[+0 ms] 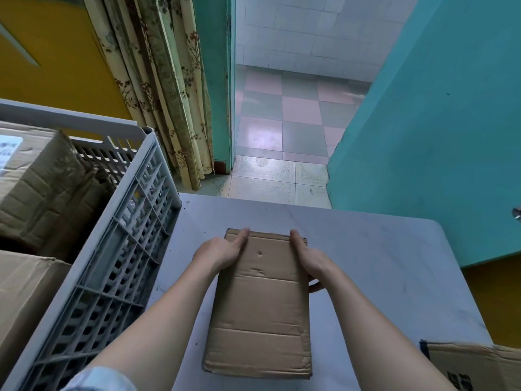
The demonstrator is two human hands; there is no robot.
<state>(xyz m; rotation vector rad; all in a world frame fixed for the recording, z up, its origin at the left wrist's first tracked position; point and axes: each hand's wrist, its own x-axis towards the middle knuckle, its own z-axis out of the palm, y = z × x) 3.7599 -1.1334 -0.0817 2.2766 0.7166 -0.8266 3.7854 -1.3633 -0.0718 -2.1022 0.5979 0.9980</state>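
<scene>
Bare forearms are stretched over a flattened cardboard box [259,306], which is laid flat on the grey table [380,263]. Its far left edge is pressed by the straight-fingered left hand [222,252]; its right edge is pinched by the right hand [308,259], thumb underneath. A grey crate [112,249] is stood just left.

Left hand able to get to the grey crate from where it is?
Probably yes. The left hand rests on the cardboard's left edge. The crate stands just left of it, with only bare table between.
</scene>
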